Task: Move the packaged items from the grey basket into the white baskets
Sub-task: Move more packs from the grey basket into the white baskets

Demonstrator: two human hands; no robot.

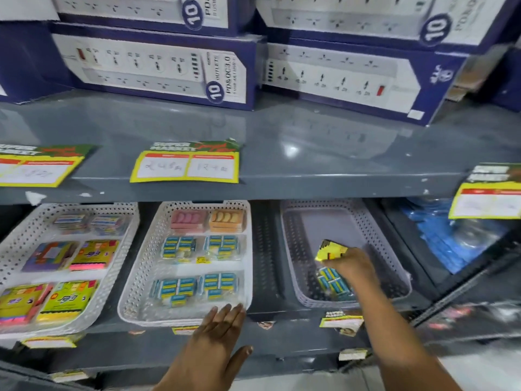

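Above white baskets, "SUPER MARKET" tag (prices blurred).

My one head-worn camera looked forward and down, close to the lower shelf, baskets filling the middle, boxed power strips above; no second view overlapped it.

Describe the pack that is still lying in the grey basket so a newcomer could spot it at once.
Find the lower shelf under the power-strip boxes, then the grey basket, rightmost of the three baskets. The blue-and-white pack lies near its front, just below the right hand. Unlike the yellow packet that hand holds, it rests on the basket floor.
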